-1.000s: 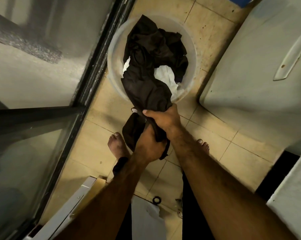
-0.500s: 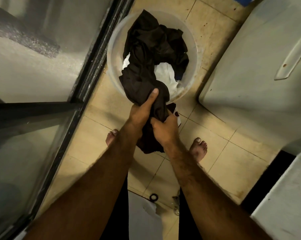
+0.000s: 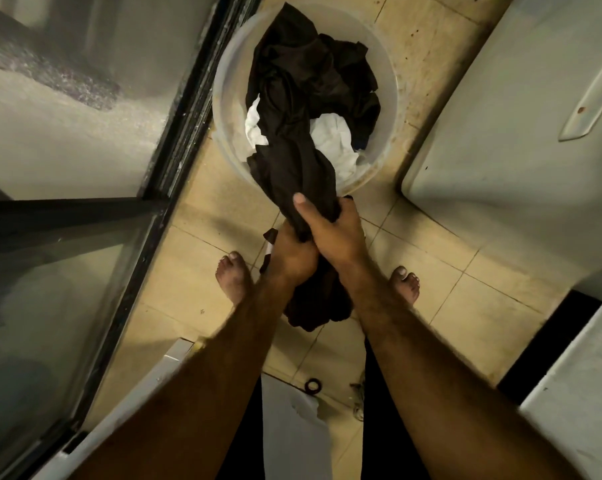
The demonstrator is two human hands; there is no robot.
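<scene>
**Q:** What are the grips doing?

**A:** The right grip [image 3: 330, 233] is closing around the dark garment [image 3: 292, 168], with the thumb lying along the cloth. The left grip [image 3: 292, 258], touching it just below, is clutching the same bunched stretch. Stacking the fists this way is probably serving to wring or haul the cloth.

**Q:** Where is the garment lying?

**A:** Its far part is resting in the tub [image 3: 392, 98], over a white cloth [image 3: 334, 143]. Its near end is hanging below the grips, above the tiled floor [image 3: 206, 220] and between the bare feet [image 3: 232, 278]. The long axis is running from tub to person, with the rope-like bundle crossing the tub's near rim.
</scene>
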